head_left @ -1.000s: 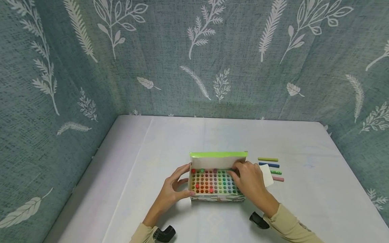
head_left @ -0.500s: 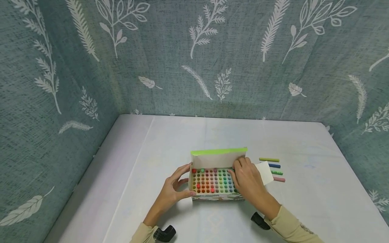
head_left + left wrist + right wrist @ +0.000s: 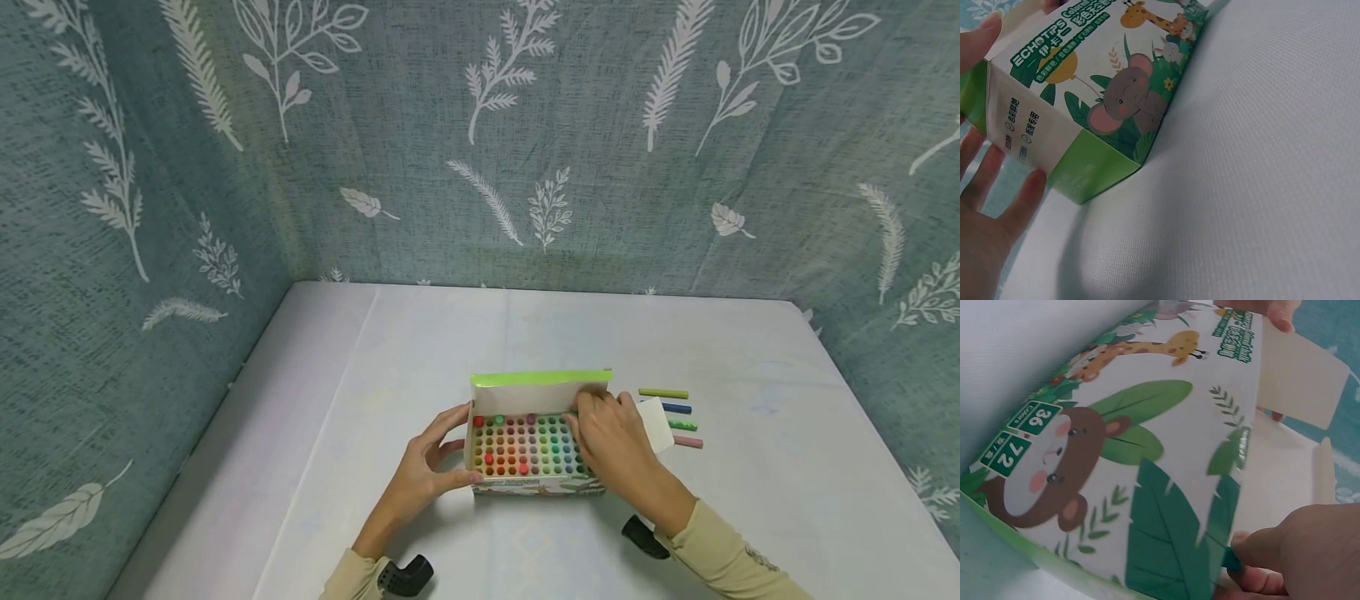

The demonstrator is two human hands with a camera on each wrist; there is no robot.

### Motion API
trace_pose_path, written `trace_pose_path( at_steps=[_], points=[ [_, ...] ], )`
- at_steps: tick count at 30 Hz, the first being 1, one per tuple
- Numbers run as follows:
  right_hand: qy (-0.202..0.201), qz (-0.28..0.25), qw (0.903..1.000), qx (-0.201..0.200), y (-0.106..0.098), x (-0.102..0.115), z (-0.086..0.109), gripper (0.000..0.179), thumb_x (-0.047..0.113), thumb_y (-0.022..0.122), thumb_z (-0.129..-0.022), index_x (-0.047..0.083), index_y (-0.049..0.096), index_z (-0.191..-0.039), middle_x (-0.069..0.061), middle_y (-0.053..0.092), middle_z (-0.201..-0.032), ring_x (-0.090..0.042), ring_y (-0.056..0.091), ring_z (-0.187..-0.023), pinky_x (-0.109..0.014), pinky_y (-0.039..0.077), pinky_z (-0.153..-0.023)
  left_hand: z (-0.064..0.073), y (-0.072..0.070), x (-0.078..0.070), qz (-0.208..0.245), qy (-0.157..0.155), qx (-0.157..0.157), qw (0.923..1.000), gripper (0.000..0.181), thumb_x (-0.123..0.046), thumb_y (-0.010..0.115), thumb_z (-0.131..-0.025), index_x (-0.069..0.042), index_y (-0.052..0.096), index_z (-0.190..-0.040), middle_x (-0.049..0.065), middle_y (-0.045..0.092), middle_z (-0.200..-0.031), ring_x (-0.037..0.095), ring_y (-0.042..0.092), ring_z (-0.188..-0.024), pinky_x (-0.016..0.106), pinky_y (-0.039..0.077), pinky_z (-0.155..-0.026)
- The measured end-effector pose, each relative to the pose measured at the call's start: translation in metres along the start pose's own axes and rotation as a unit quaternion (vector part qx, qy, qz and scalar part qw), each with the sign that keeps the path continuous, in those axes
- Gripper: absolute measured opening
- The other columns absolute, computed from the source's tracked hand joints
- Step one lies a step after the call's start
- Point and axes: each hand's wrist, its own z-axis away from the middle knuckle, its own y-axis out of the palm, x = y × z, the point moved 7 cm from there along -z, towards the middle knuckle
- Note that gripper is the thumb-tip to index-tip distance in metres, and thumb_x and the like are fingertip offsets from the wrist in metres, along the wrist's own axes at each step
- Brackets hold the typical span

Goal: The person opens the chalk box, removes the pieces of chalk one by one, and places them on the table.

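From my head, I see the open box (image 3: pixel 537 487) in front of me on the white table (image 3: pixel 390 358), its lid (image 3: pixel 542 396) raised along the far side. Inside are rows of colored stick ends; a red stick (image 3: pixel 479 422) stands above the rest at the back left corner. My left hand (image 3: pixel 424 472) grips the box's left end, thumb at the front corner and fingers toward the back. My right hand (image 3: pixel 613 442) is bent over the back right part of the box, hiding what lies beneath. A white flap (image 3: pixel 657 425) juts out at the right end. Near it lie a yellow-green stick (image 3: pixel 663 393), a blue stick (image 3: pixel 677 408), a green stick (image 3: pixel 683 425) and a pink stick (image 3: pixel 688 442).

From my left wrist, my thumb and fingers hold the box's end, the fingers spread. An elephant (image 3: pixel 1125 103) and a giraffe (image 3: pixel 1144 17) are printed on the front.

From my right wrist, my thumb and fingers pinch a teal stick (image 3: pixel 1231 559) at the box's edge; I can't tell whether it sits in a hole. A brown bear-like face (image 3: pixel 1054 462) is printed on the front, with leaves around it.
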Motion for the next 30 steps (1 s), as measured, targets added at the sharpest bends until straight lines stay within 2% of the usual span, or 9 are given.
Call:
trace_pose_path(
  at_steps=[4,8,12,17,20,26,30],
  points=[
    [0.011,-0.026,0.9994,0.020,-0.001,-0.003,-0.001,0.022,0.014,0.072,-0.084,0.000,0.056,-0.084,-0.004,0.051,-0.064,-0.019,0.050,-0.056,-0.029,0.036,-0.049,0.000,0.000,-0.002,0.005,0.008,0.001,1.0000,0.081,-0.001,0.077,-0.076,-0.016,0.038,-0.145,0.005,0.035,-0.148,0.027,0.032,-0.135,0.042,0.041,-0.104],
    [0.029,-0.073,0.9965,0.030,-0.003,-0.006,-0.002,0.018,0.011,0.072,-0.085,0.000,0.057,-0.087,-0.004,0.053,-0.066,-0.014,0.048,-0.055,-0.026,0.040,-0.046,0.000,0.000,-0.003,0.000,0.005,0.001,1.0000,0.081,-0.001,0.078,-0.076,-0.016,0.038,-0.145,0.005,0.035,-0.147,0.025,0.032,-0.134,0.041,0.041,-0.104],
    [0.050,-0.138,0.9886,0.032,-0.007,-0.010,-0.003,0.012,0.007,0.071,-0.084,0.003,0.060,-0.088,-0.004,0.056,-0.072,-0.011,0.048,-0.059,-0.024,0.041,-0.048,0.000,0.000,-0.007,0.000,-0.004,-0.002,1.0000,0.082,0.004,0.077,-0.074,-0.012,0.038,-0.145,0.007,0.036,-0.147,0.025,0.033,-0.134,0.042,0.040,-0.104],
    [0.059,-0.191,0.9796,0.017,-0.015,-0.016,-0.004,0.008,0.003,0.071,-0.082,0.005,0.065,-0.088,-0.006,0.062,-0.079,-0.014,0.058,-0.068,-0.025,0.048,-0.054,0.000,0.000,-0.011,0.004,-0.008,0.000,1.0000,0.082,0.006,0.076,-0.074,-0.007,0.037,-0.145,0.009,0.035,-0.147,0.026,0.033,-0.134,0.046,0.039,-0.105],
    [0.054,-0.192,0.9799,0.010,-0.019,-0.018,-0.005,0.010,0.003,0.072,-0.080,0.006,0.067,-0.088,-0.006,0.064,-0.081,-0.016,0.061,-0.070,-0.025,0.048,-0.054,0.000,0.000,-0.008,0.000,-0.002,0.001,1.0000,0.082,0.006,0.076,-0.075,-0.010,0.037,-0.145,0.008,0.035,-0.147,0.026,0.032,-0.134,0.046,0.039,-0.105],
    [0.043,-0.178,0.9832,0.005,-0.023,-0.019,-0.004,0.012,0.003,0.075,-0.078,0.006,0.071,-0.089,-0.002,0.064,-0.077,-0.014,0.057,-0.065,-0.022,0.041,-0.049,0.000,0.000,-0.002,0.003,0.011,0.005,0.9999,0.081,0.002,0.077,-0.076,-0.013,0.038,-0.145,0.007,0.035,-0.148,0.028,0.032,-0.134,0.043,0.040,-0.104],
    [0.022,-0.148,0.9886,-0.017,-0.029,-0.015,-0.002,0.014,0.002,0.077,-0.076,0.005,0.072,-0.088,-0.005,0.068,-0.081,-0.015,0.061,-0.063,-0.024,0.045,-0.048,0.000,0.000,-0.001,0.007,0.011,0.005,0.9999,0.083,0.003,0.077,-0.075,-0.013,0.037,-0.146,0.007,0.034,-0.148,0.029,0.032,-0.134,0.045,0.040,-0.104]
  ],
)
